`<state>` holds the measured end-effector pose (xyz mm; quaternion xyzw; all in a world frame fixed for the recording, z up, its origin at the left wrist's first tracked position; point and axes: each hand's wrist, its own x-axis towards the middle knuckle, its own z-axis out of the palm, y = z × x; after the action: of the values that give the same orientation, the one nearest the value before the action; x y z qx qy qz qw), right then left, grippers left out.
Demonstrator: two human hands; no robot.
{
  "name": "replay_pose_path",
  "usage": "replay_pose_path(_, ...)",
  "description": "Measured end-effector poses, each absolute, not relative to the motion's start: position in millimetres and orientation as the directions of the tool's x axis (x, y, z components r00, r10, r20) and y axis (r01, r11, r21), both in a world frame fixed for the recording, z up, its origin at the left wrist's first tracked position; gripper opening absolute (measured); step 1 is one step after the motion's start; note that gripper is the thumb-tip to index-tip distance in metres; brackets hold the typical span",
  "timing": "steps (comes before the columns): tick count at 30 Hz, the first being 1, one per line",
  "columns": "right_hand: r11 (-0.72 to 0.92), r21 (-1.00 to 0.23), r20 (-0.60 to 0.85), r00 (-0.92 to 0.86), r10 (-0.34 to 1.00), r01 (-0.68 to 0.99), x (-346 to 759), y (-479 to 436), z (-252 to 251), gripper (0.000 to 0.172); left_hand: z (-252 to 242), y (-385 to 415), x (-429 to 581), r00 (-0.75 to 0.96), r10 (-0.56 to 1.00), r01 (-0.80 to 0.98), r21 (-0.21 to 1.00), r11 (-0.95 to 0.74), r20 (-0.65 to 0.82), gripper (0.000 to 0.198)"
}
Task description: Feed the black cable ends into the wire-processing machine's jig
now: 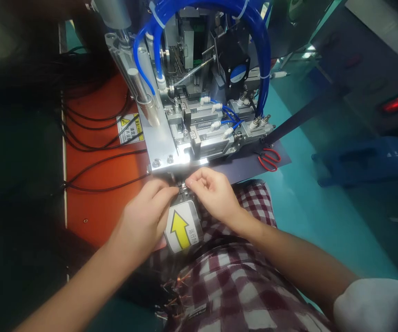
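My left hand (145,212) and my right hand (216,193) meet at the front of the machine, fingertips pinched close on either side of a small metal fixture (183,190). Whatever the fingers hold there is too small to make out. Just below the fixture is a metal plate or cover with a white label (173,226) bearing a yellow arrow (180,230). My left hand lies along this cover's left side. Above both hands is the silver edge of the machine's base plate (164,159).
Pneumatic cylinders (213,138) and thick blue hoses (263,50) rise above the hands. Black cables (95,147) cross the orange surface (91,170) at left. Red-handled pliers or cutters (270,159) lie to the right. Checkered cloth (226,276) covers my lap.
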<state>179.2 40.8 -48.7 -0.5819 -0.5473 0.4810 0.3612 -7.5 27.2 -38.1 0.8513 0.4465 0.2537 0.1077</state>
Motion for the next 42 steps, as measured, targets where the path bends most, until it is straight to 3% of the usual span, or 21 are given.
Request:
replay_pose_path(3, -0.23, -0.948, -0.252, -0.08, 0.964, 0.22, 179.5, 43.2, -50.5, 0.022, -38.5, 27.2, -8.5, 0.485, 0.804, 0.696, 0.406, -0.593, 0.343, 0.021)
replay_pose_path(10, -0.211, -0.955, -0.227, -0.059, 0.972, 0.208, 178.1, 43.3, -52.3, 0.02, -38.4, 29.0, -8.4, 0.492, 0.791, 0.681, 0.405, -0.61, 0.364, 0.018)
replay_pose_path(15, -0.474, -0.88, -0.472, -0.112, 0.874, 0.01, 177.8, 50.5, -52.9, 0.025, -38.3, 28.8, -7.5, 0.501, 0.795, 0.695, 0.389, -0.605, 0.341, 0.019)
replay_pose_path(19, -0.616, -0.787, -0.606, -0.177, 0.775, -0.003, 185.8, 53.5, -58.1, 0.031, -34.2, 27.5, -9.7, 0.515, 0.807, 0.725, 0.355, -0.59, 0.288, 0.023)
replay_pose_path(27, -0.266, -0.96, -0.279, -0.261, 0.924, 0.085, 182.9, 44.2, -69.7, 0.035, -22.0, 35.0, -19.7, 0.555, 0.8, 0.696, 0.401, -0.596, 0.226, 0.021)
replay_pose_path(32, -0.177, -0.984, -0.164, -0.231, 0.959, -0.034, 175.6, 43.1, -73.5, 0.027, -30.4, 41.8, -28.2, 0.653, 0.69, 0.64, 0.26, -0.723, 0.312, 0.024)
replay_pose_path(38, 0.021, -0.969, -0.027, -0.191, 0.981, 0.246, 181.3, 44.4, -68.0, 0.02, -37.1, 44.0, -32.8, 0.686, 0.636, 0.584, 0.256, -0.771, 0.353, 0.03)
replay_pose_path(42, 0.054, -0.958, -0.001, -0.193, 0.981, 0.282, 180.8, 45.3, -66.0, 0.019, -37.6, 44.3, -33.7, 0.67, 0.65, 0.581, 0.291, -0.76, 0.36, 0.032)
